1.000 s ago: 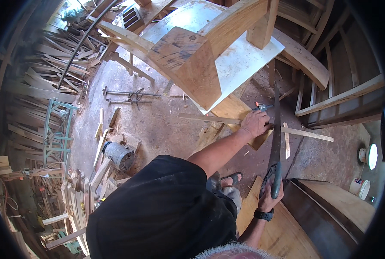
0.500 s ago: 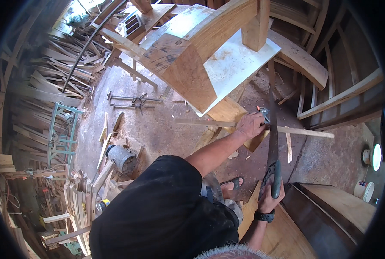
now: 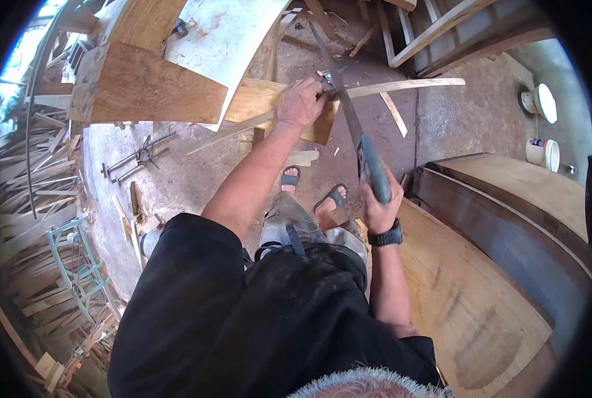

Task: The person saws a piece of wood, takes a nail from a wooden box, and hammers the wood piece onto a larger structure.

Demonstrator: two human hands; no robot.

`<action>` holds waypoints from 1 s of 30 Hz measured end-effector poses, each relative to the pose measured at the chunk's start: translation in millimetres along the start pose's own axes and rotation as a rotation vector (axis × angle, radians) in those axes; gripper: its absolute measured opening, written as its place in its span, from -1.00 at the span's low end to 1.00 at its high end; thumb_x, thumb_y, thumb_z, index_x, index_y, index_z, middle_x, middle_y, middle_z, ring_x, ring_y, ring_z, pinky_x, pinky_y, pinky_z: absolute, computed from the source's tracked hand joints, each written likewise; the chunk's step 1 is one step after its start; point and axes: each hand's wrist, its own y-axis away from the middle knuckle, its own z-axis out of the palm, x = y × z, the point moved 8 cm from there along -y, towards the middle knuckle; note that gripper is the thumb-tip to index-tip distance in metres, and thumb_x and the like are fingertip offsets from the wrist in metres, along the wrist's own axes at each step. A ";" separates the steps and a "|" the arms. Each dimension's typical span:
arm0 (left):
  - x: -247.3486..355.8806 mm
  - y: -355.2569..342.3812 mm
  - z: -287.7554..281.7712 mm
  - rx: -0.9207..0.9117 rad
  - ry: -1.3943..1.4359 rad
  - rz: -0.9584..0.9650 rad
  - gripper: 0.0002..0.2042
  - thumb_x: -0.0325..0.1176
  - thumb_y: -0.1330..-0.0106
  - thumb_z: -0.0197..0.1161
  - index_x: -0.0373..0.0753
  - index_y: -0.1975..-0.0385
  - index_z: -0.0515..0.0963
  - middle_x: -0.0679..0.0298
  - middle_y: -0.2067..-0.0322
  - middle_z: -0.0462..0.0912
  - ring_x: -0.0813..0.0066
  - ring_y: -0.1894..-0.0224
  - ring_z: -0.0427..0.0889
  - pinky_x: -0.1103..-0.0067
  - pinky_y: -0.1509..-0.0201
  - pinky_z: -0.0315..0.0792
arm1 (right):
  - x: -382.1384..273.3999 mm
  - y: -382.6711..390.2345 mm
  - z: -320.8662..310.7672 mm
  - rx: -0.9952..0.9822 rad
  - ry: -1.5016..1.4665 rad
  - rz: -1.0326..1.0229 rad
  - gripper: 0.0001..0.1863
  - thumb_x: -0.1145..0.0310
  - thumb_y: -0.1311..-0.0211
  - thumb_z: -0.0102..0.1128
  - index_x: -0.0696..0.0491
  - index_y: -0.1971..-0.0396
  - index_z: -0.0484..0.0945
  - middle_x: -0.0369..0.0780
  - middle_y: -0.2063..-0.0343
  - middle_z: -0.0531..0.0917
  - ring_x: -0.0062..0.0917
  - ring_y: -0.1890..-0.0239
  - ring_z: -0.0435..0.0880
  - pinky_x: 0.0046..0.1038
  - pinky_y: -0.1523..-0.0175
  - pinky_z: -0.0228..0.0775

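My right hand point(image 3: 382, 202) is closed round the grey-green handle of a handsaw point(image 3: 353, 119). Its long dark blade points away from me and crosses a thin wooden strip point(image 3: 409, 86). Just left of the blade, my left hand point(image 3: 301, 105) has its fingers curled over the strip, holding it down on a wider board point(image 3: 263, 96). Some fingertips are hidden. A small dark tool with an orange part point(image 3: 325, 77) sits beside those fingers; its kind is unclear. The teeth's contact with the strip is too small to make out.
A large wooden piece point(image 3: 157, 86) and a white panel point(image 3: 223, 33) stand at the upper left. A metal clamp-like frame point(image 3: 137, 158) lies on the floor. Offcuts point(image 3: 44, 179) pile up far left. A wooden panel point(image 3: 468, 298) and dark cabinet point(image 3: 495, 219) flank my right arm.
The view has swung round, so the hands and strip appear farther left and higher. My left hand stays on the strip and my right hand keeps hold of the handsaw.
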 end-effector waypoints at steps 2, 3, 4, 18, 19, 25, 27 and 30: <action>2.0 -0.2 -2.6 0.057 0.015 0.023 -0.80 -0.21 -0.26 0.38 -0.16 0.44 0.56 0.21 0.37 0.58 0.06 0.25 0.65 0.23 0.22 0.50 | -13.3 33.0 -15.2 0.014 0.163 -0.086 -0.49 0.51 -0.14 0.26 0.29 -0.15 0.57 -0.03 0.28 0.73 -0.47 0.25 0.72 -0.42 0.00 0.52; 1.3 -0.4 -2.3 0.069 0.025 0.029 -0.79 -0.21 -0.26 0.38 -0.17 0.48 0.55 0.21 0.38 0.59 0.06 0.25 0.65 0.23 0.21 0.49 | -14.2 59.6 -28.4 -0.014 0.190 -0.006 -0.47 0.51 -0.11 0.23 0.31 -0.15 0.57 -0.01 0.25 0.74 -0.37 0.22 0.75 -0.39 -0.03 0.53; 0.7 -0.1 0.2 0.067 0.026 0.027 -0.78 -0.21 -0.26 0.38 -0.17 0.48 0.55 0.21 0.38 0.58 0.06 0.25 0.65 0.23 0.22 0.49 | -18.2 82.4 -39.8 -0.002 0.228 0.013 -0.43 0.48 -0.08 0.24 0.30 -0.16 0.57 0.00 0.23 0.75 -0.30 0.22 0.77 -0.34 -0.03 0.55; 1.2 0.1 0.1 0.052 -0.019 0.024 -0.76 -0.17 -0.30 0.36 -0.16 0.47 0.53 0.24 0.38 0.57 0.08 0.27 0.64 0.22 0.24 0.48 | -15.1 66.5 -34.6 -0.001 0.261 -0.001 -0.47 0.49 -0.13 0.26 0.28 -0.17 0.57 0.03 0.16 0.76 -0.39 0.21 0.77 -0.35 0.01 0.55; 0.1 0.0 1.4 0.037 -0.026 0.008 -0.78 -0.18 -0.29 0.36 -0.15 0.46 0.54 0.25 0.36 0.58 0.10 0.24 0.64 0.23 0.19 0.49 | -27.7 88.9 -44.9 -0.002 0.334 -0.064 -0.45 0.50 -0.09 0.24 0.30 -0.15 0.57 0.03 0.12 0.77 -0.36 0.17 0.79 -0.35 -0.04 0.55; -4.9 -0.4 4.8 0.018 -0.034 -0.032 -0.81 -0.19 -0.27 0.36 -0.13 0.44 0.57 0.28 0.33 0.60 0.16 0.19 0.66 0.26 0.14 0.53 | -4.7 35.2 -23.1 -0.037 0.266 0.012 -0.51 0.45 -0.15 0.29 0.24 -0.13 0.61 -0.06 0.30 0.75 -0.42 0.31 0.77 -0.38 0.12 0.56; -8.6 -1.4 2.1 0.053 -0.033 -0.090 -0.81 -0.19 -0.28 0.36 -0.13 0.45 0.57 0.28 0.34 0.59 0.17 0.20 0.66 0.27 0.15 0.53 | 2.2 8.0 -6.8 -0.002 0.095 -0.011 -0.53 0.44 -0.17 0.31 0.25 -0.10 0.61 -0.10 0.34 0.72 -0.51 0.33 0.69 -0.41 0.14 0.53; -1.6 -3.0 3.1 0.062 -0.057 -0.002 -0.79 -0.17 -0.31 0.35 -0.13 0.45 0.56 0.29 0.36 0.59 0.18 0.22 0.65 0.25 0.17 0.53 | -3.0 17.2 -13.0 0.081 0.099 -0.132 -0.55 0.43 -0.16 0.33 0.29 -0.06 0.61 -0.14 0.36 0.69 -0.55 0.33 0.61 -0.42 0.12 0.50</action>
